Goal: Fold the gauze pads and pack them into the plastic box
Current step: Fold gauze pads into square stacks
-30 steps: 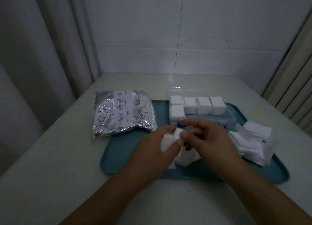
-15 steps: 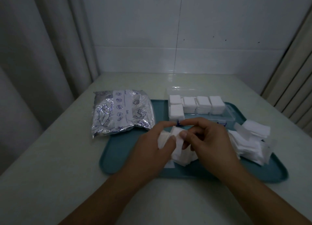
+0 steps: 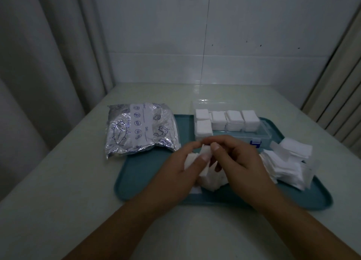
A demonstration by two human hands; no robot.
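Both hands are mid-tray, working one gauze pad (image 3: 207,173). My left hand (image 3: 181,172) pinches the pad's upper left part, thumb over it, fingers curled behind. My right hand (image 3: 240,162) pinches the top edge between thumb and forefinger; the other fingers are curled over the pad. The pad hangs crumpled between the two hands, lower part touching the tray (image 3: 148,177) near its front edge. A small white strip (image 3: 196,190) lies flat on the tray just below the pad.

The box (image 3: 261,134) sits at the tray's back edge, lid open toward the wall. Folded pads (image 3: 234,119) fill it: four stacks in the back row, one more stack front left. The front right part of the box looks bare. Blue latch (image 3: 255,143) on the front wall, no text readable on it.

The loose pile (image 3: 287,162) of unfolded pads lies at the tray's right edge, just beside my right hand.

The foil bag (image 3: 140,131) lies at the left, half on the tray's back left corner, half on the table (image 3: 58,181). It carries blue line drawings: fish, shrimp, small food icons. "Date" is readable on the white label strip; the other word on it is too blurred to read.
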